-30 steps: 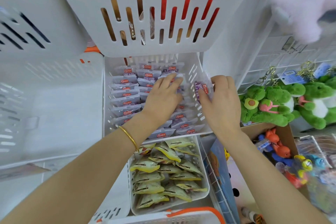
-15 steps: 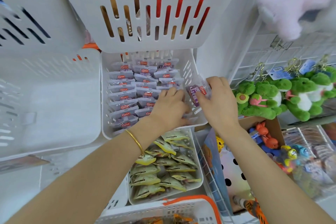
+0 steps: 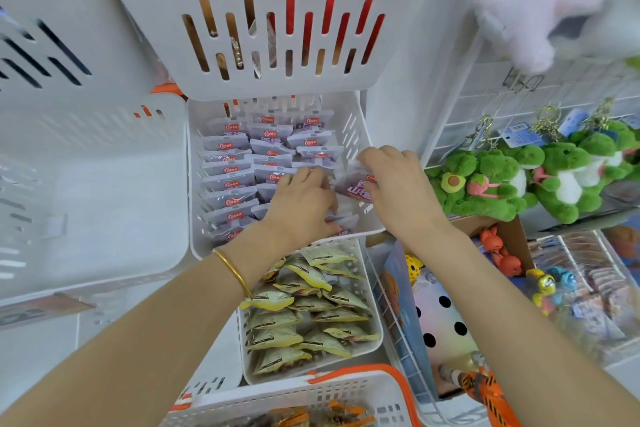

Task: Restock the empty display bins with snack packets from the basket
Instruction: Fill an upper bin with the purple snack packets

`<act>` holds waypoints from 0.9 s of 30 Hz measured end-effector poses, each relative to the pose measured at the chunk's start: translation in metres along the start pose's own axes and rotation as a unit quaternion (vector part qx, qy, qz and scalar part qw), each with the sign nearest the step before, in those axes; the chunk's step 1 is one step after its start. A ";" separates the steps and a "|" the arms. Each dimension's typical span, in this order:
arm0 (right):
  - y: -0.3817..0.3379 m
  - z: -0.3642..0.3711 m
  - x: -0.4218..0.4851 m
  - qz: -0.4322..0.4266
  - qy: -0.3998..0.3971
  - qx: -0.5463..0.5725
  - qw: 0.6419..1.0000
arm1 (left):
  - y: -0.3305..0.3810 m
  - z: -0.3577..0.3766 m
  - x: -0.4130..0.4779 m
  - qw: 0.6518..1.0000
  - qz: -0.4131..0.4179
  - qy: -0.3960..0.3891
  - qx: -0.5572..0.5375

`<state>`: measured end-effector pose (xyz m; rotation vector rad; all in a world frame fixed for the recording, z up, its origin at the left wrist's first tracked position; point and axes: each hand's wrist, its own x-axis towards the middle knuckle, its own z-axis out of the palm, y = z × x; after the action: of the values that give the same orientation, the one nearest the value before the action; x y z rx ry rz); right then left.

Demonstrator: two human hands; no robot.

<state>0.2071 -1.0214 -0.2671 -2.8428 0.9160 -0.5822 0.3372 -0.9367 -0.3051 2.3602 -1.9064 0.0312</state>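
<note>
At the right wall of the white display bin [image 3: 362, 128], our right hand [image 3: 398, 184] pinches a purple snack packet [image 3: 356, 189] just above the stock. Our left hand [image 3: 304, 204] lies on the bin's right-hand column, fingers bent down among the packets; whether it grips one we cannot tell. We do best to part that column with the left fingers, slide the packet in on edge, logo facing like the packet rows [image 3: 230, 180] at the bin's left, and release only once it sits.

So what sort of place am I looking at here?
Probably a small shop or gift store: stacked white display bins holding snack packets, and tagged green plush keychains hanging on a wire grid.
</note>
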 end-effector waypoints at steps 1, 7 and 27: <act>0.000 0.001 -0.001 -0.003 0.003 -0.003 1.000 | 0.000 0.000 0.000 1.000 -0.008 0.000 -0.002; 0.009 0.006 -0.008 -0.003 0.045 0.038 0.998 | -0.002 0.001 -0.002 0.999 -0.035 0.009 -0.024; -0.006 -0.001 -0.009 0.059 0.053 0.024 0.997 | -0.005 0.000 -0.003 0.999 -0.050 -0.004 -0.020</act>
<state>0.2030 -1.0114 -0.2678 -2.7156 1.0626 -0.7360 0.3413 -0.9330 -0.3053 2.4294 -1.7720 -0.0258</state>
